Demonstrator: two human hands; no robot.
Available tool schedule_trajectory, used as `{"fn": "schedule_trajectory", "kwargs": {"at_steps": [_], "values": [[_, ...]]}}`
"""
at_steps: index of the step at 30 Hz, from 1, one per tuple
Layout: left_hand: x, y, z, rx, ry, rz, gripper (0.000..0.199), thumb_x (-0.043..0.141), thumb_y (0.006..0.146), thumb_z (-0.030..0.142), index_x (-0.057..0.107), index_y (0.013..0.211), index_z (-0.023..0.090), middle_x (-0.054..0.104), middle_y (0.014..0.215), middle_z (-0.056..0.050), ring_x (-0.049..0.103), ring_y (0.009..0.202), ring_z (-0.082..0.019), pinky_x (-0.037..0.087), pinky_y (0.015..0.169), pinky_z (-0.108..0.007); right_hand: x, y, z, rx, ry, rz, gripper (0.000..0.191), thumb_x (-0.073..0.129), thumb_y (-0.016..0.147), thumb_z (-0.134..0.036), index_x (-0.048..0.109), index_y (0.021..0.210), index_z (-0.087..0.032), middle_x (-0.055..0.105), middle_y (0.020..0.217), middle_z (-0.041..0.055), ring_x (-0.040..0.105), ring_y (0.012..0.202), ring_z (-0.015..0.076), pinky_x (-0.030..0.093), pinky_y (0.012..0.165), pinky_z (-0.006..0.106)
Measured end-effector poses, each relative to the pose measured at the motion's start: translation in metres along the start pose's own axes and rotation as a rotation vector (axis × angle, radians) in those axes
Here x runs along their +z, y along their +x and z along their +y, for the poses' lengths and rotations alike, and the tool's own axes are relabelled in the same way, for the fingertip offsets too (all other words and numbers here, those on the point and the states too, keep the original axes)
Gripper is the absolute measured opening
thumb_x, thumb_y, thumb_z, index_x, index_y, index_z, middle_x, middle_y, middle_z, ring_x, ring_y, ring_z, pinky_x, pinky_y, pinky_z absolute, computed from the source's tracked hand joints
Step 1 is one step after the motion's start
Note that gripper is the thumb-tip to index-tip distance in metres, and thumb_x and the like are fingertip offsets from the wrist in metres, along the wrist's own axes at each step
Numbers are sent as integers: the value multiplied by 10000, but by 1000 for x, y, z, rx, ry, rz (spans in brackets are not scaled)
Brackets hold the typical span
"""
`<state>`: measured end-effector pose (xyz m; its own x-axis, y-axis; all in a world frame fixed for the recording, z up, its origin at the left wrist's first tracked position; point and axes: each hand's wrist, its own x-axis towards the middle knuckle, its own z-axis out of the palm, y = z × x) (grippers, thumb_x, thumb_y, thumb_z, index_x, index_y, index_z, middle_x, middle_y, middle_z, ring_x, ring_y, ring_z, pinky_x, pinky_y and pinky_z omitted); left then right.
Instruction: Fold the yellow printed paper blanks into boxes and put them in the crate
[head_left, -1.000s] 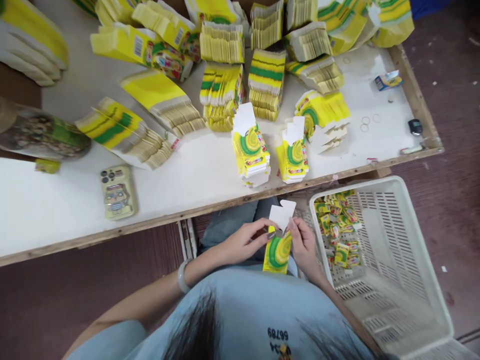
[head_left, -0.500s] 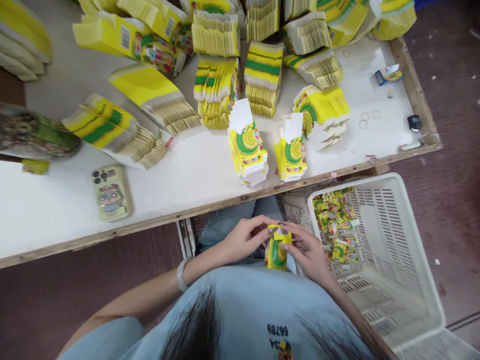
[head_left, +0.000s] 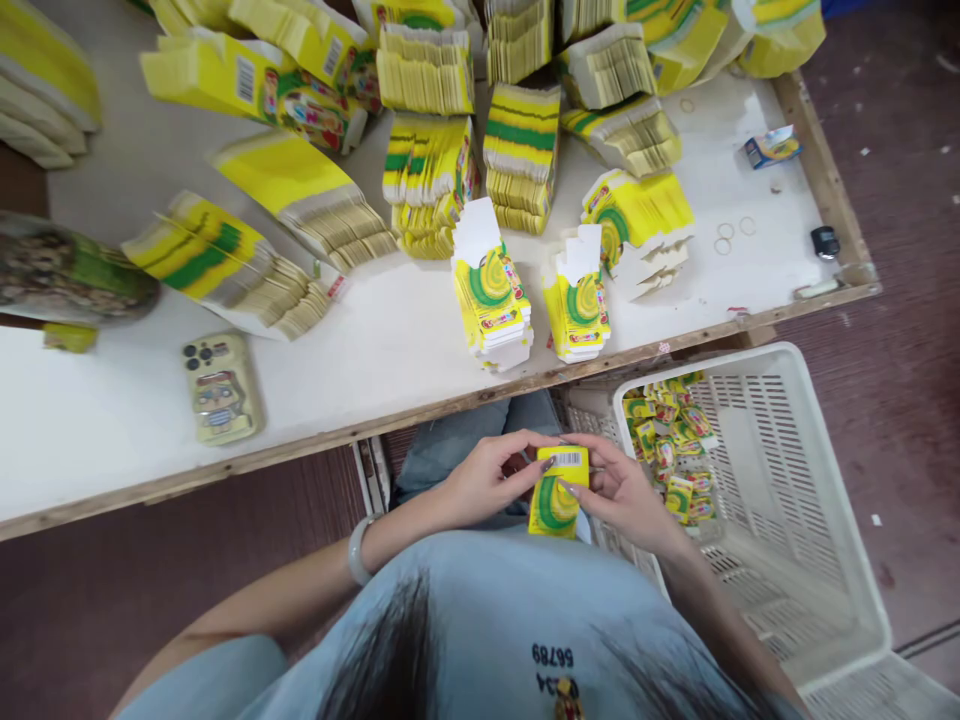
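A small yellow carton (head_left: 556, 510) is held between both hands, just below and right of the middle of the frame, in front of the light blue T-shirt (head_left: 450, 620). The left hand (head_left: 487, 485) pinches its upper left side between thumb and fingers; the right hand (head_left: 626, 500) grips the upper right, its thumb on the front. The carton's face shows a green and yellow swirl, with a barcode (head_left: 568, 459) across the top; its digits are too small to read. Upside down on the T-shirt is "56789", above a partly covered line that ends in "34". A pale bangle (head_left: 358, 550) circles the left wrist.

At lower right, a white plastic basket (head_left: 814, 430) holds small filled-out cartons (head_left: 679, 495) along its left side. On the white table (head_left: 390, 350), near the front edge, stand a left stack of flat cartons (head_left: 491, 300) and a right stack of flat cartons (head_left: 577, 315), both with swirl prints and multicoloured lettering that I cannot make out. More bundles of yellow and green cartons (head_left: 521, 150) fill the top of the frame, and a large carton (head_left: 202, 75) at upper left bears another barcode. A phone in a cartoon case (head_left: 221, 390) lies at left, near a jar with a green label (head_left: 75, 270); a small blue box (head_left: 772, 148) sits at upper right
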<state>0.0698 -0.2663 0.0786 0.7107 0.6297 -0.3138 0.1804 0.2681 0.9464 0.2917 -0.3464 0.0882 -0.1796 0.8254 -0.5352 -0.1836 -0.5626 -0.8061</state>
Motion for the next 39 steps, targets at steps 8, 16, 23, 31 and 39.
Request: {"fn": "schedule_trajectory", "kwargs": {"at_steps": [8, 16, 23, 31, 39], "values": [[-21, 5, -4, 302, 297, -54, 438, 619, 1001, 525, 703, 1281, 199, 786, 978, -70, 726, 832, -208, 587, 772, -312, -2, 3, 20, -106, -132, 143, 426, 760, 867, -589, 812, 1192, -318, 844, 1070, 45, 807, 852, 238, 696, 703, 376], [-173, 146, 62, 462, 769, 623, 564, 721, 901, 621, 607, 1170, 139, 703, 1241, -125, 557, 1306, -273, 365, 1223, -535, -97, -35, -8, -289, -1132, 1100, 596, 571, 988, -539, 628, 1446, -162, 655, 1387, 269, 678, 1177, 427, 522, 1007, 710], [-232, 203, 81, 154, 1105, 534, 774, 270, 1022, 611, 637, 884, -56, 720, 1132, -96, 546, 1359, -278, 338, 1224, -589, -97, -17, 7, -389, -1373, 1083, 534, 475, 1042, -500, 605, 1438, -165, 638, 1414, 230, 597, 1333, 376, 470, 1123, 638], [-159, 123, 102, 623, 876, 708, 745, 252, 1079, 637, 730, 864, 108, 550, 665, -1, 631, 658, -131, 583, 768, -345, -19, 56, -41, -895, -1088, 950, 611, 584, 1002, -494, 453, 1527, -211, 574, 1490, 199, 464, 1490, 403, 348, 1207, 718], [-43, 54, 79, 556, 293, 491, 518, 416, 1083, 557, 679, 920, 142, 605, 700, 7, 566, 615, -97, 467, 591, -213, 29, 97, -63, -920, -950, 617, 470, 625, 979, -543, 638, 1358, -266, 738, 1199, 130, 694, 1141, 312, 526, 1106, 524]]}}
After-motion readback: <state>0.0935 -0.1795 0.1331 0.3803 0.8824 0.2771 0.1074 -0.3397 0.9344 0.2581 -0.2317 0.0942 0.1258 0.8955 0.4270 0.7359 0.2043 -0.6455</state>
